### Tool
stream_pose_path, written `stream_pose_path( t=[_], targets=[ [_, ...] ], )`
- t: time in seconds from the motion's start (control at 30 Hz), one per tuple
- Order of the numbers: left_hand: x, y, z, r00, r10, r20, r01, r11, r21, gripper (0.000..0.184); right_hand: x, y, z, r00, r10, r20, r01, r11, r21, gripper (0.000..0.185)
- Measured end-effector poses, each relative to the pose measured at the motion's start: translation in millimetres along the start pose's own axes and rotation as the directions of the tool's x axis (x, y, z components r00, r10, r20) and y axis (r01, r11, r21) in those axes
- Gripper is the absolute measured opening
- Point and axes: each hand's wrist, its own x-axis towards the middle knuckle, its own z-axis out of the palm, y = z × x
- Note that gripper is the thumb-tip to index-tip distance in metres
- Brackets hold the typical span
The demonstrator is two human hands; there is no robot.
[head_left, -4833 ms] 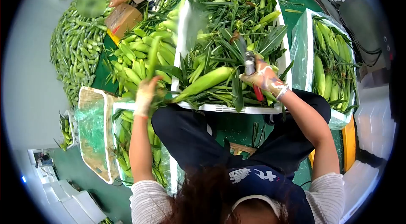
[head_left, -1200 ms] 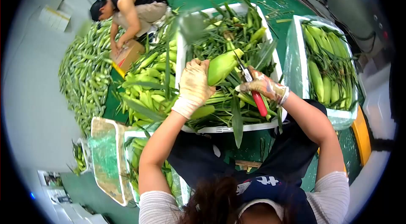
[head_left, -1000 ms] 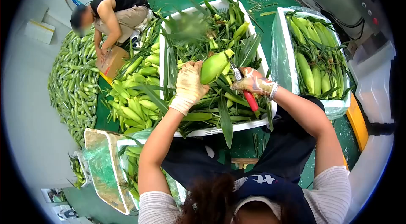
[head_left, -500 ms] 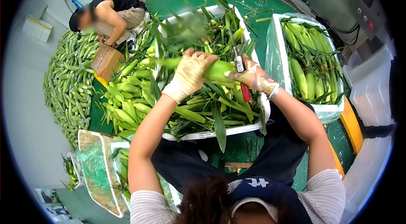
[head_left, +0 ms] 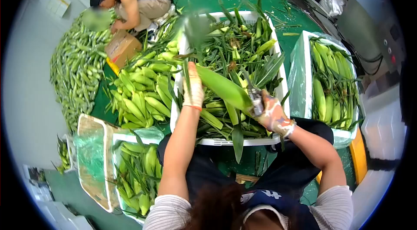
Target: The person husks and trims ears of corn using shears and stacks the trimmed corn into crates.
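A green ear of corn in its husk (head_left: 223,86) lies slantwise over the white crate (head_left: 230,142), which is full of leaves and husk trimmings. My left hand (head_left: 192,87), in a pale glove, is closed around the ear's upper left end. Gripped in my right hand (head_left: 271,112), whose glove is stained, are the pruning shears (head_left: 256,100). The metal part of the shears is at the lower right end of the ear. Their handles are mostly hidden by my fingers.
A lined box of corn (head_left: 332,86) stands to the right. Left of the crate is a heap of corn (head_left: 139,91); another lined box (head_left: 141,173) sits nearer. A person (head_left: 138,2) crouches at the back left by a cardboard box (head_left: 121,47) and a pile of wrapped corn (head_left: 80,65).
The ear has turned, its cut-end side now pointing down to the right. My left hand has shifted to its far end, and the shears have moved down onto the other end.
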Motion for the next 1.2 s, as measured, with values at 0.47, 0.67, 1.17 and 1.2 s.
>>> stream_pose_path(
  t=[0.47,0.67,1.17,1.2],
  targets=[
    [-21.1,24.6,4.8,0.907,-0.085,0.412,-0.196,0.780,0.594,0.057,47.4,-28.5,40.6,0.961,0.043,0.273,-0.240,0.623,0.745,0.067],
    [-64.1,27.4,-1.8,0.876,-0.138,0.463,-0.137,0.847,0.513,0.045,43.2,-4.5,49.9,0.915,-0.049,0.400,-0.222,0.767,0.602,0.069],
    [-45.1,32.2,-24.9,0.675,-0.384,0.630,-0.081,0.810,0.581,0.065,49.3,19.4,21.8,0.823,-0.074,0.564,-0.457,0.504,0.733,0.018],
    [-52.2,54.1,-16.9,0.682,-0.384,0.622,-0.111,0.786,0.608,0.066,44.4,23.9,24.4,0.808,-0.038,0.587,-0.502,0.478,0.721,0.018]
  ],
)
